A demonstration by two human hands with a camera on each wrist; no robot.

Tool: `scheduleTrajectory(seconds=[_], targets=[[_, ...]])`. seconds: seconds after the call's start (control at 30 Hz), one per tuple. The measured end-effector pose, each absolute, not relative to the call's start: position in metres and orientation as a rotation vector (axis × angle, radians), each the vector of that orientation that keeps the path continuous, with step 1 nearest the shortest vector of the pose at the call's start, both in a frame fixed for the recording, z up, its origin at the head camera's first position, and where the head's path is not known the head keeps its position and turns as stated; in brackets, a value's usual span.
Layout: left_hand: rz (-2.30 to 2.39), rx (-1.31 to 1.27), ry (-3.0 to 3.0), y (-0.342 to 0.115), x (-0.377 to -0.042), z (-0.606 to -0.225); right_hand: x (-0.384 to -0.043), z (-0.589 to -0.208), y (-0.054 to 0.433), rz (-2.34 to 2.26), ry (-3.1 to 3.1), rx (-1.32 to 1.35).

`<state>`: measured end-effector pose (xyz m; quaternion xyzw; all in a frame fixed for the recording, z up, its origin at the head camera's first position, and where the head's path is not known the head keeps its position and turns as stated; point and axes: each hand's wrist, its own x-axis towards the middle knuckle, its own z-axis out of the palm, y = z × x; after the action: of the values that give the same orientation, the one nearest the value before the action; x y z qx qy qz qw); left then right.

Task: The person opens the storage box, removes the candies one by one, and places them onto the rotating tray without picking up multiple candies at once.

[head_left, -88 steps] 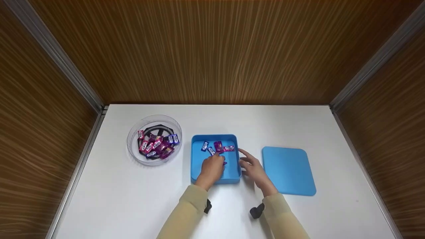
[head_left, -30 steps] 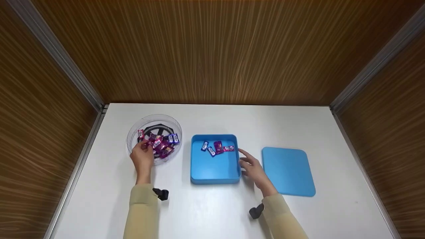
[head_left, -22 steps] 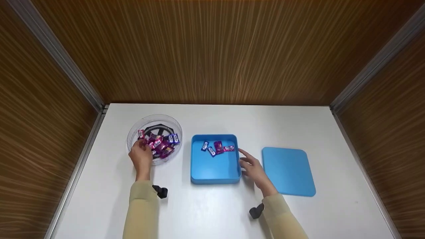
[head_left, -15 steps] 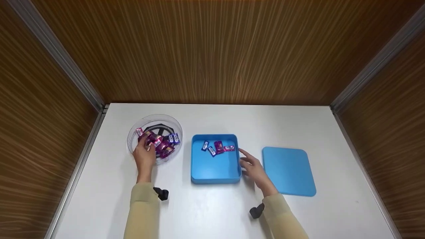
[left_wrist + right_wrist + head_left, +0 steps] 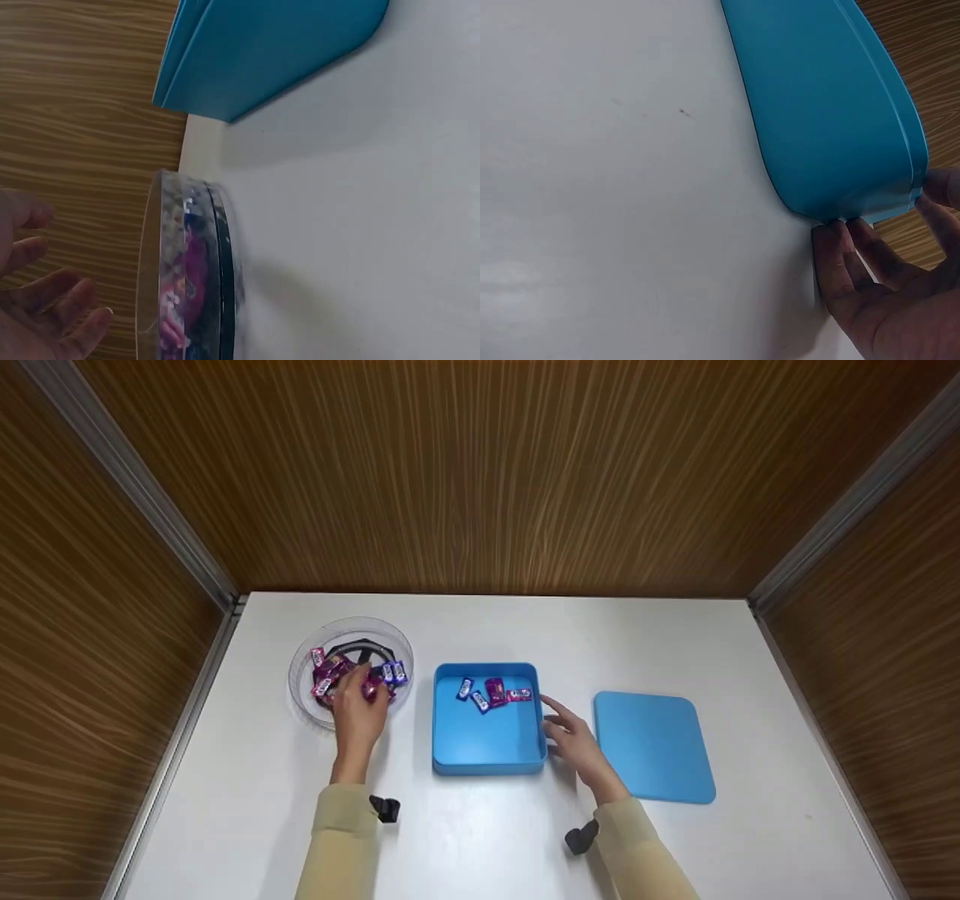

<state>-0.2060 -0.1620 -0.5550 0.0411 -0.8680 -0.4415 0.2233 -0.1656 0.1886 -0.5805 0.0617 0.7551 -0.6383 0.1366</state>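
My left hand is over the round clear plastic dish, its fingers loosely bent above the wrapped candies there. In the left wrist view the fingers of this left hand are apart, with nothing seen between them. Red, purple and blue wrappers lie in the dish, some hidden by the hand. At the centre stands a square blue box with several small wrapped candies towards its back. My right hand touches the box's right wall with its fingertips, as the right wrist view also shows.
A flat blue square lid lies on the white table to the right of the box, close to the right wrist. Wood-grain panels enclose the back and both sides. Black camera mounts sit on both wrists.
My left hand has gone from inside the box to the dish, then rightward over the candies. A purple candy near its fingers has shifted within the dish. The right hand has stayed put.
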Motion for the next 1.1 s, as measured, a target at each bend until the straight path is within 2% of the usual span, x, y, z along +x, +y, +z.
scheduleTrajectory(seconds=[0.47,0.77,1.1], targets=[[-1.204,-0.186,-2.577,-0.096,-0.191,-0.544,-0.168,-0.585,0.188,-1.817,2.249,0.176],[-1.155,-0.33,-2.693,-0.058,-0.183,-0.554,-0.172,-0.587,0.187,-1.78,2.258,0.178],[-1.023,-0.481,-2.87,-0.037,-0.183,-0.569,-0.174,-0.59,0.188,-1.797,2.219,0.202]])
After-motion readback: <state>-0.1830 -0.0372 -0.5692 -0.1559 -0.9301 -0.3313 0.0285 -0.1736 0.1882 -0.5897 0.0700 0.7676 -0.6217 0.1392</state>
